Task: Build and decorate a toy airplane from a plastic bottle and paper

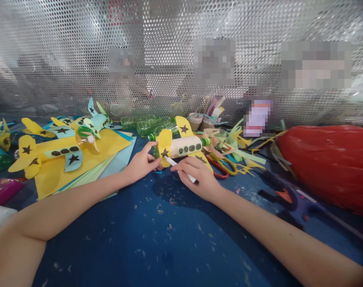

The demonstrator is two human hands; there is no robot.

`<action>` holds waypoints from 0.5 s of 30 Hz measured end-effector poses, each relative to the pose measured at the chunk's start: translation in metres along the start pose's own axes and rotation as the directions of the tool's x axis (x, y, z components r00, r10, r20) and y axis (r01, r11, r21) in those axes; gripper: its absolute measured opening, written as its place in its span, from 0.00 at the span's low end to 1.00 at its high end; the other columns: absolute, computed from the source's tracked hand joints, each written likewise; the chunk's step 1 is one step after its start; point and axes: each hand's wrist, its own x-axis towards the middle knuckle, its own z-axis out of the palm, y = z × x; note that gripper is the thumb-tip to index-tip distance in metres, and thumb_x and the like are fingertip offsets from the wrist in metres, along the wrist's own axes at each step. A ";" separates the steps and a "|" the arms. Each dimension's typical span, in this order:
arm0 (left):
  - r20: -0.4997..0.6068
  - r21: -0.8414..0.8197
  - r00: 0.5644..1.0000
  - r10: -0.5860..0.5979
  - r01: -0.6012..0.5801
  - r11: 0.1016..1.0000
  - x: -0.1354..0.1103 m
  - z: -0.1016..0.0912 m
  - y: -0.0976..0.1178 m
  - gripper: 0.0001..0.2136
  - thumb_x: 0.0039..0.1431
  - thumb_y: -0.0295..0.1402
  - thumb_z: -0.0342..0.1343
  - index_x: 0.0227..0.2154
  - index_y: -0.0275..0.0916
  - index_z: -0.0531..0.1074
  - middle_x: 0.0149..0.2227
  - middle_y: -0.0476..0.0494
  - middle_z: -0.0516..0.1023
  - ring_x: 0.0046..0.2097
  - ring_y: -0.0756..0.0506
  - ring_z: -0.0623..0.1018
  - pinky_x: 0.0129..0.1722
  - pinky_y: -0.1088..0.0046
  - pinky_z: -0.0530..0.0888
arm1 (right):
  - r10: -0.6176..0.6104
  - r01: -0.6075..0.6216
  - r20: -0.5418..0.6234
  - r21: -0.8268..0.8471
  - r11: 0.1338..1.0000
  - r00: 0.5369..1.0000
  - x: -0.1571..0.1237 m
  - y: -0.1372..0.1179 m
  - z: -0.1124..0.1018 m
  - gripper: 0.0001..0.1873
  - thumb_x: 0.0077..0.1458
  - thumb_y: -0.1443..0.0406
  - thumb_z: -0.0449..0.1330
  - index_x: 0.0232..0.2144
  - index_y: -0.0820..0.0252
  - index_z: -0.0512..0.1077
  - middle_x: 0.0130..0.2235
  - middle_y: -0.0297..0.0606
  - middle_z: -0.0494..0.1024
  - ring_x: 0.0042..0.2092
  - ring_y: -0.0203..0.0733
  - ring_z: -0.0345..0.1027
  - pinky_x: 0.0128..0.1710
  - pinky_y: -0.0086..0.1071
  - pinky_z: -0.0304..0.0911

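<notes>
A toy plane [181,146] made from a bottle wrapped in white paper, with yellow paper wings and black stars, lies on the blue table [157,243]. My left hand [142,163] pinches its yellow tail wing, fingers closed on the paper. My right hand [196,175] grips a white marker [181,170] like a pen. The marker's tip touches the tail wing by a black star.
Finished paper planes [50,149] rest on yellow and pale sheets [88,159] at the left. Green bottles [148,123], cups of sticks [205,115], scissors [223,165] and paper scraps lie behind. A red bag [327,163] and a glue gun [285,199] sit at the right. Perforated metal screen at the back.
</notes>
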 end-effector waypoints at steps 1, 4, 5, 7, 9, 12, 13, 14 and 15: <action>0.000 0.002 1.000 -0.001 0.001 1.000 0.000 0.000 0.000 0.23 0.61 0.33 0.55 0.57 0.39 0.55 0.28 0.48 0.81 0.30 0.46 0.81 0.34 0.72 0.78 | 0.000 0.000 0.002 0.000 1.000 1.000 0.000 0.000 0.000 0.11 0.61 0.69 0.51 0.38 0.57 0.74 0.34 0.39 0.76 0.37 0.40 0.69 0.37 0.36 0.65; -0.002 0.004 1.000 0.000 0.000 1.000 0.000 0.000 -0.001 0.24 0.61 0.33 0.55 0.57 0.39 0.55 0.28 0.48 0.81 0.30 0.46 0.82 0.34 0.72 0.78 | 0.003 -0.003 0.003 0.000 1.000 1.000 0.000 0.000 0.000 0.11 0.61 0.69 0.51 0.38 0.57 0.74 0.34 0.39 0.76 0.37 0.40 0.69 0.37 0.36 0.65; -0.003 0.003 1.000 0.001 -0.001 1.000 0.000 0.000 -0.001 0.24 0.61 0.33 0.55 0.58 0.39 0.55 0.28 0.48 0.81 0.30 0.46 0.82 0.34 0.72 0.78 | 0.005 -0.005 0.004 -0.001 1.000 1.000 0.000 0.000 0.000 0.11 0.61 0.69 0.51 0.38 0.57 0.74 0.34 0.39 0.76 0.37 0.40 0.69 0.37 0.36 0.65; -0.004 -0.002 1.000 0.002 -0.002 1.000 0.001 0.000 -0.002 0.24 0.61 0.33 0.55 0.58 0.39 0.55 0.28 0.48 0.81 0.30 0.46 0.82 0.34 0.72 0.78 | 0.004 -0.004 0.003 -0.005 1.000 1.000 0.000 0.000 0.000 0.11 0.61 0.69 0.51 0.38 0.57 0.74 0.34 0.39 0.76 0.37 0.40 0.69 0.37 0.36 0.65; -0.004 -0.008 1.000 0.000 0.000 1.000 0.001 0.000 -0.003 0.24 0.61 0.32 0.55 0.57 0.39 0.55 0.28 0.49 0.81 0.30 0.47 0.82 0.33 0.72 0.78 | 0.000 0.000 -0.003 -0.010 1.000 1.000 -0.001 0.000 0.001 0.11 0.61 0.69 0.52 0.38 0.57 0.74 0.34 0.39 0.76 0.37 0.40 0.70 0.37 0.35 0.65; -0.002 -0.014 1.000 -0.005 0.005 1.000 0.001 0.001 -0.004 0.24 0.61 0.32 0.55 0.57 0.39 0.55 0.28 0.49 0.81 0.31 0.47 0.82 0.34 0.72 0.78 | -0.004 0.003 -0.012 -0.016 1.000 1.000 -0.001 0.000 0.001 0.10 0.61 0.69 0.52 0.38 0.57 0.74 0.34 0.39 0.76 0.37 0.40 0.70 0.37 0.35 0.65; -0.001 -0.015 1.000 -0.006 0.006 1.000 0.001 0.001 -0.004 0.24 0.61 0.32 0.55 0.57 0.39 0.55 0.28 0.48 0.81 0.31 0.47 0.82 0.34 0.71 0.78 | -0.004 0.003 -0.014 -0.018 1.000 1.000 -0.001 0.000 0.001 0.10 0.61 0.69 0.52 0.38 0.57 0.73 0.34 0.39 0.76 0.37 0.40 0.70 0.37 0.35 0.65; -0.002 -0.016 1.000 -0.005 0.005 1.000 0.001 0.001 -0.004 0.24 0.61 0.32 0.55 0.57 0.39 0.55 0.28 0.48 0.81 0.31 0.47 0.82 0.34 0.71 0.78 | -0.004 0.003 -0.016 -0.021 1.000 1.000 -0.001 0.000 0.001 0.10 0.61 0.69 0.52 0.39 0.57 0.73 0.34 0.39 0.76 0.37 0.40 0.70 0.37 0.35 0.65; -0.002 -0.017 1.000 -0.005 0.005 1.000 0.001 0.001 -0.003 0.24 0.61 0.32 0.55 0.57 0.39 0.55 0.28 0.48 0.81 0.31 0.46 0.82 0.34 0.71 0.78 | -0.004 0.004 -0.018 -0.022 1.000 1.000 -0.001 0.000 0.000 0.11 0.61 0.69 0.52 0.39 0.57 0.73 0.34 0.39 0.76 0.37 0.40 0.70 0.37 0.35 0.65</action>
